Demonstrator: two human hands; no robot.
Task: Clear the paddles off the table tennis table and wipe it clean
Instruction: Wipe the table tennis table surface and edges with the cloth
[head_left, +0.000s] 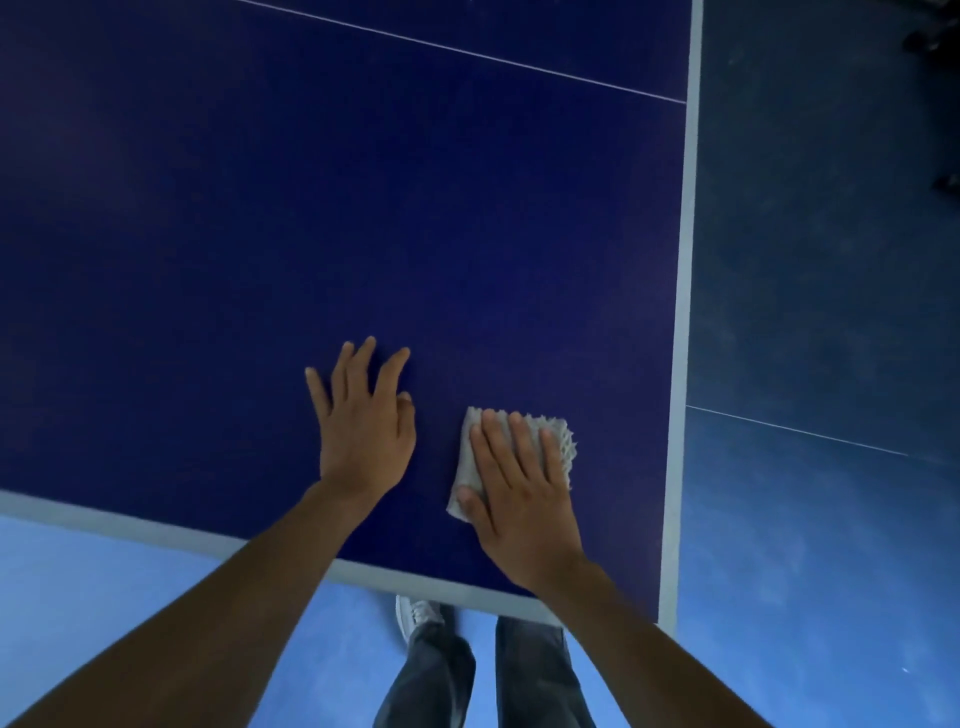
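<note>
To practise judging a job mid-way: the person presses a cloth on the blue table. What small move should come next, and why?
Probably slide the right hand with the cloth forward, away from the near edge. Its straight fingers press the cloth flat near a corner of the table, the left hand rests flat beside it, no paddles show, and much bare surface lies ahead.
</note>
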